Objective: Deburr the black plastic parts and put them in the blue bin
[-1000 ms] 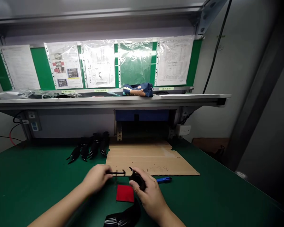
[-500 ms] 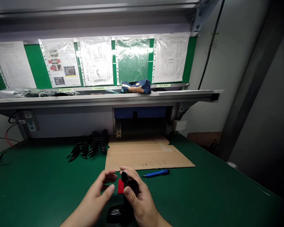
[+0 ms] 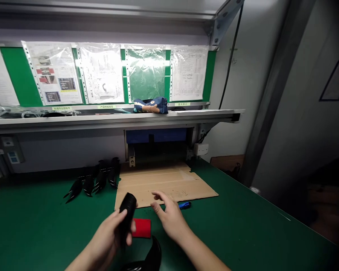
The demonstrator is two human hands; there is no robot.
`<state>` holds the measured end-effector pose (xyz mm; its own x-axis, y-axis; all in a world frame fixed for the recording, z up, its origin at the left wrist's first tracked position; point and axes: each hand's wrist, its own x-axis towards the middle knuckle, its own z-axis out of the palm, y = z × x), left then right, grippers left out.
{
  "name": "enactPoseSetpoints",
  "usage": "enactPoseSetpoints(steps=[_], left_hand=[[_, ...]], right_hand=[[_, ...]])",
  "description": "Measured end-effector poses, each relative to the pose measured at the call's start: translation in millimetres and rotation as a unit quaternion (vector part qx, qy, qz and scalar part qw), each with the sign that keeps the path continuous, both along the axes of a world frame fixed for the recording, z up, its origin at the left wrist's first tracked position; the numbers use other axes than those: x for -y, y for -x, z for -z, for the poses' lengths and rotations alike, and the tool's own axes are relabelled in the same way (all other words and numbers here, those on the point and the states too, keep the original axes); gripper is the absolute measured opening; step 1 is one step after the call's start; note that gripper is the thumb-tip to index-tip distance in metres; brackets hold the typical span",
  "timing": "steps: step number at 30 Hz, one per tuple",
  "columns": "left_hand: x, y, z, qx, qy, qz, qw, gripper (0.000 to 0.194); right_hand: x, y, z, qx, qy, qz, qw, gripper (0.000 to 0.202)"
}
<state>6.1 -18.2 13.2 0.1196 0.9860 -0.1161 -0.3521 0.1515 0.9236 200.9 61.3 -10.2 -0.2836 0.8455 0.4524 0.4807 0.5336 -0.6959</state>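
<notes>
Green tabletop (image 3: 248,233) is spreading beneath your hands, a cardboard sheet (image 3: 155,184) lying at twelve o'clock. Your left hand (image 3: 109,233) is holding a black part (image 3: 127,207) tilted, its top leaning toward one o'clock. Your right hand (image 3: 171,216) is hovering apart from it at three o'clock, thumb and fingers parted. Some red pad (image 3: 143,228) is lying at the part's four o'clock, a blue tool (image 3: 185,205) at your right hand's two.

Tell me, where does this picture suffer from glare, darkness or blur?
In the head view, glare washes out parts of the plastic sleeves, darkness swallows the top right corner, and the black part in the left hand looks slightly blurred.
</notes>
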Motion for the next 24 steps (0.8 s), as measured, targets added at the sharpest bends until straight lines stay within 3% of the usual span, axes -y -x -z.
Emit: enactPoseSetpoints(steps=[4,9,16,21,24], left_hand=[[7,26,-11.2,0.022,0.028,-0.044,0.998,0.063],[12,43,-0.2,0.054,0.035,-0.050,0.997,0.064],[15,52,6.9,0.077,0.063,0.019,0.995,0.043],[17,55,8.2,-0.082,0.009,0.077,0.994,0.037],[20,54,7.0,-0.164,-0.009,0.101,0.981,0.039]], right_hand=[[-25,-38,0.6,0.097,-0.002,0.037,0.995,0.023],[-40,-51,12.3,0.144,0.020,0.026,0.989,0.004],[-32,-22,10.0,0.064,0.032,0.013,0.997,0.025],[4,9,-0.4,0.003,0.022,-0.039,0.999,0.026],[25,22,0.8,-0.006,-0.032,-0.104,0.994,0.017]])
